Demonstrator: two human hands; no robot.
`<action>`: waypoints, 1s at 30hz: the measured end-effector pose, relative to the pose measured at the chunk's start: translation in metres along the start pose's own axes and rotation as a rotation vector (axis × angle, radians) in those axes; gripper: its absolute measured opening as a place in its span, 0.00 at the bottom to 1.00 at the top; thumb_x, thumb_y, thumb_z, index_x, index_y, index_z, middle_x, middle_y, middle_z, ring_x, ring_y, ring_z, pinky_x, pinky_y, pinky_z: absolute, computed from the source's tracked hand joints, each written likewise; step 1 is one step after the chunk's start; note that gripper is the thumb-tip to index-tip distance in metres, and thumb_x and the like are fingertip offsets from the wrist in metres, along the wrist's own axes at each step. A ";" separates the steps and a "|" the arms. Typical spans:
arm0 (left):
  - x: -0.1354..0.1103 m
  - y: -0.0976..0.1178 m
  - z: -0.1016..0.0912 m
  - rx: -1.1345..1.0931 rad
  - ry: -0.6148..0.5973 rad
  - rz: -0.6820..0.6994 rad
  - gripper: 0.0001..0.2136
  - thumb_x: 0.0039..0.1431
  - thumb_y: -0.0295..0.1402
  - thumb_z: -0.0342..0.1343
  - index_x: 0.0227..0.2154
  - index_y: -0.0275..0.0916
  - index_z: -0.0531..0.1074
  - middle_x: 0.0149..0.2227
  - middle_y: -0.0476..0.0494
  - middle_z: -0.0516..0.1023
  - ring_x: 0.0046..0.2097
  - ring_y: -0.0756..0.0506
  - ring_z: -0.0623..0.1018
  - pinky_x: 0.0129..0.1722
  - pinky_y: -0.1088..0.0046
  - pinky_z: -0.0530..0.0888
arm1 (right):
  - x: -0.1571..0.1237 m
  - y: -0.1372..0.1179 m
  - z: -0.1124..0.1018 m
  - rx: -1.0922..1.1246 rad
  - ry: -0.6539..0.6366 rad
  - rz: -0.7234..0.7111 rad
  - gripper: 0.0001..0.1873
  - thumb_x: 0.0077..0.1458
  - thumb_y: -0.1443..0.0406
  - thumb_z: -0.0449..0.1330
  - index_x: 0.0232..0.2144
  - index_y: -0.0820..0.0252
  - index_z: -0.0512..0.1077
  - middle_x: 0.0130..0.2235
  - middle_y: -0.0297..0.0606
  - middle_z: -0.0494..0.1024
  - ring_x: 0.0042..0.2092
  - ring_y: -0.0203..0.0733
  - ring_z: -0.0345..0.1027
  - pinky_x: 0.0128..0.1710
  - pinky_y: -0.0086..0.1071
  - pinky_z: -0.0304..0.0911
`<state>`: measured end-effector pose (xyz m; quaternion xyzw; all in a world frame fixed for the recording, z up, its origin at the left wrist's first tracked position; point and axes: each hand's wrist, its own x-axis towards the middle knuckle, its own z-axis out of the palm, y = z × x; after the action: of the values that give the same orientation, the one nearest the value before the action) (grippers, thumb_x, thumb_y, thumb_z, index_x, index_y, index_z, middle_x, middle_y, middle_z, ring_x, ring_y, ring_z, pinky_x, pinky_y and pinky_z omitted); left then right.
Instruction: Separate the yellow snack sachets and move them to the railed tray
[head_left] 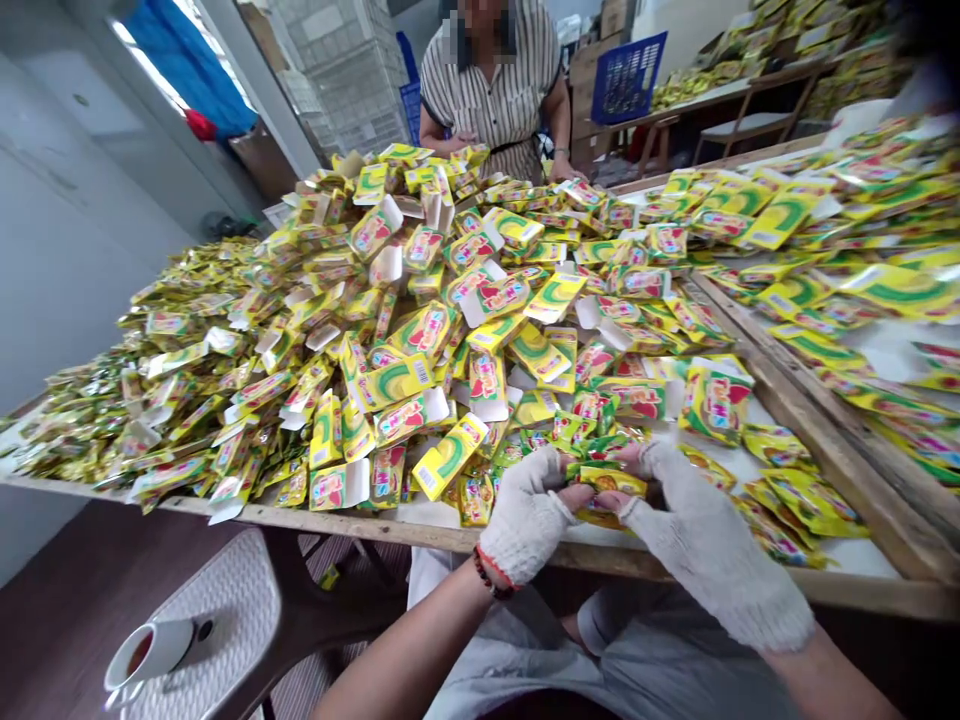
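Note:
Both my hands wear white fingerless knit gloves and meet at the near edge of the table (352, 528). My left hand (529, 515) and my right hand (694, 535) pinch the same small stack of yellow-green sachets (609, 486) between thumbs and fingers, left hand on its left end, right hand on its right end. Just beyond them lies a big heap of yellow and green small cartons (405, 330), many with white flaps open, mixed with loose sachets. A filled carton (716, 400) stands upright just above my right hand.
A person in a striped shirt (495, 85) stands at the far side of the table. A second table (847, 250) at the right holds more cartons. A white stool (225, 620) at lower left carries a cup (146, 655). A blue crate (628, 75) stands behind.

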<state>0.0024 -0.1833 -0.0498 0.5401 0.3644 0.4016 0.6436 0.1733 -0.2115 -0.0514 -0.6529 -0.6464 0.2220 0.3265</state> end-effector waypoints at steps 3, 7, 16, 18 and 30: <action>-0.004 0.003 -0.002 0.220 0.098 0.103 0.10 0.55 0.37 0.61 0.34 0.35 0.72 0.36 0.44 0.75 0.40 0.46 0.74 0.43 0.69 0.72 | -0.001 -0.006 0.012 0.072 0.000 0.010 0.23 0.53 0.52 0.55 0.46 0.60 0.69 0.47 0.47 0.76 0.49 0.52 0.70 0.48 0.41 0.66; -0.016 0.024 -0.023 0.817 0.275 0.332 0.08 0.57 0.37 0.58 0.34 0.37 0.71 0.40 0.43 0.72 0.43 0.45 0.72 0.44 0.69 0.70 | 0.002 -0.016 0.017 0.178 0.004 0.077 0.20 0.53 0.54 0.54 0.42 0.59 0.72 0.42 0.44 0.79 0.43 0.49 0.73 0.44 0.40 0.68; -0.047 0.054 -0.113 1.722 0.454 0.144 0.06 0.61 0.32 0.50 0.38 0.38 0.70 0.36 0.42 0.73 0.40 0.41 0.73 0.39 0.66 0.68 | 0.009 -0.011 -0.006 0.182 0.018 0.088 0.14 0.51 0.57 0.57 0.37 0.57 0.75 0.38 0.40 0.81 0.40 0.49 0.74 0.38 0.38 0.70; -0.051 0.061 -0.110 1.590 0.470 0.218 0.08 0.64 0.33 0.47 0.40 0.38 0.69 0.37 0.43 0.74 0.41 0.43 0.74 0.40 0.67 0.68 | 0.010 -0.015 -0.008 0.207 -0.007 0.032 0.15 0.53 0.58 0.57 0.40 0.55 0.75 0.43 0.41 0.80 0.44 0.50 0.73 0.41 0.38 0.70; -0.029 0.023 -0.035 1.404 0.156 0.272 0.32 0.52 0.41 0.60 0.58 0.40 0.59 0.48 0.37 0.70 0.50 0.36 0.71 0.49 0.58 0.69 | 0.011 -0.017 0.013 0.170 0.135 0.090 0.21 0.58 0.54 0.53 0.45 0.63 0.71 0.44 0.49 0.77 0.46 0.51 0.72 0.47 0.43 0.68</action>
<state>-0.0445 -0.1935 -0.0318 0.8369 0.5110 0.1865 0.0611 0.1527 -0.2002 -0.0464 -0.6646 -0.5719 0.2458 0.4133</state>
